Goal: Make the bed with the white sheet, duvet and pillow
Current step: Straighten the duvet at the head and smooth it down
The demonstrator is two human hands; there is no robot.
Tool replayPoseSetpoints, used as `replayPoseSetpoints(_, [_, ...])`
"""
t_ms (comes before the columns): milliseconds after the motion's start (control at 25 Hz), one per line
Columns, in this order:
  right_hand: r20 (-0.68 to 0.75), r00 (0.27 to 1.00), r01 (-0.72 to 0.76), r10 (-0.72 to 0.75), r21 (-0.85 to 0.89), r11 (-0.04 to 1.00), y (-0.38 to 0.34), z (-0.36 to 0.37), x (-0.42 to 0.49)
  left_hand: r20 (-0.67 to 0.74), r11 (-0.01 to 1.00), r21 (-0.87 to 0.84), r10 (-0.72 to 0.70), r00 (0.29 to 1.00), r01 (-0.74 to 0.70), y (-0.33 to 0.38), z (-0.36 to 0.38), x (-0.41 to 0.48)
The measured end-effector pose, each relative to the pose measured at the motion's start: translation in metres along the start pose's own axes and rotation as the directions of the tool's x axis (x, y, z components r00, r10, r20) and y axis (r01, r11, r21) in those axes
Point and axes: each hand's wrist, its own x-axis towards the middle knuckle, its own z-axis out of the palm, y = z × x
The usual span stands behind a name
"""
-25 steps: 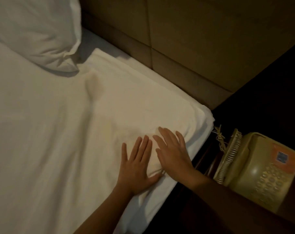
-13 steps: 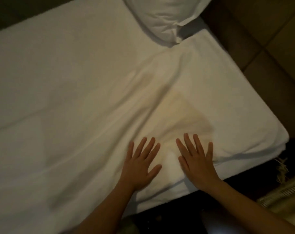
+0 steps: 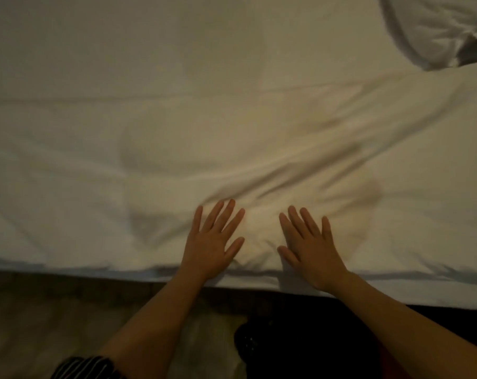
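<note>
Moved along the white sheet (image 3: 177, 132), left hand (image 3: 212, 244), right hand (image 3: 309, 250) flat, fingers spread, pillow (image 3: 436, 26) top right

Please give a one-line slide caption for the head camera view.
Left hand and right hand press flat on the wrinkled white duvet near its edge, pillow upper right.

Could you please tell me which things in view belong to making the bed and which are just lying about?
Job: white bedding, pillow, left hand and right hand, flat on the bedding.
Lying about: floor, dark object on it.
</note>
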Motion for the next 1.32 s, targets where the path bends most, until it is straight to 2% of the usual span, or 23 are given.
replayPoseSetpoints(120, [-0.002,1.000,0.004,-0.004,0.012,1.000,-0.037,0.014,0.008,0.005,0.999,0.015,-0.046,0.999,0.046,-0.033,0.002,-0.031])
replayPoseSetpoints(280, [-0.045,0.997,0.061,-0.058,0.061,0.996,-0.051,-0.001,0.037,-0.020,0.997,0.031,-0.067,0.998,0.067,-0.061,-0.007,-0.017])
replayPoseSetpoints(360, [-0.038,0.997,0.068,-0.063,0.128,0.989,-0.050,-0.016,0.066,-0.032,0.985,0.007,-0.174,0.984,0.174,-0.077,-0.016,0.008])
replayPoseSetpoints(440, [-0.071,0.995,0.079,-0.070,0.125,0.989,-0.048,-0.026,0.103,-0.017,0.972,0.018,-0.233,0.972,0.233,-0.097,-0.023,0.040])
replayPoseSetpoints(560, [0.019,0.997,0.068,-0.070,0.075,0.995,-0.043,-0.047,0.169,0.044,0.970,0.019,-0.242,0.969,0.241,-0.130,-0.027,0.091])
replayPoseSetpoints(680, [0.030,0.996,0.085,-0.088,0.088,0.992,-0.031,-0.064,0.228,0.055,0.972,0.017,-0.233,0.971,0.233,-0.158,-0.027,0.137])
replayPoseSetpoints(800, [0.060,0.996,0.070,-0.072,0.035,0.997,-0.017,-0.075,0.280,0.059,0.950,0.010,-0.311,0.948,0.311,-0.194,-0.026,0.175])
replayPoseSetpoints(880, [0.053,0.997,0.063,-0.064,0.016,0.998,-0.014,-0.075,0.311,0.039,0.950,0.041,-0.310,0.950,0.308,-0.222,-0.023,0.192])
replayPoseSetpoints(960, [-0.013,0.999,0.053,-0.053,0.016,0.998,-0.017,-0.065,0.338,0.065,0.960,0.070,-0.275,0.959,0.270,-0.248,-0.024,0.210])
replayPoseSetpoints(1040, [-0.156,0.986,0.067,-0.064,0.014,0.998,-0.024,-0.053,0.352,0.089,0.954,0.001,-0.299,0.950,0.300,-0.259,-0.022,0.228])
replayPoseSetpoints(1160, [-0.285,0.954,0.085,-0.088,-0.024,0.996,-0.030,-0.037,0.357,-0.023,0.943,-0.040,-0.332,0.943,0.331,-0.259,-0.013,0.240])
replayPoseSetpoints(1240, [-0.319,0.942,0.101,-0.103,-0.025,0.995,-0.029,-0.030,0.356,-0.091,0.952,-0.042,-0.305,0.948,0.302,-0.260,-0.005,0.239])
replayPoseSetpoints(1320, [-0.368,0.925,0.120,-0.096,0.044,0.992,-0.031,-0.030,0.355,-0.140,0.969,-0.087,-0.242,0.960,0.232,-0.262,-0.004,0.237])
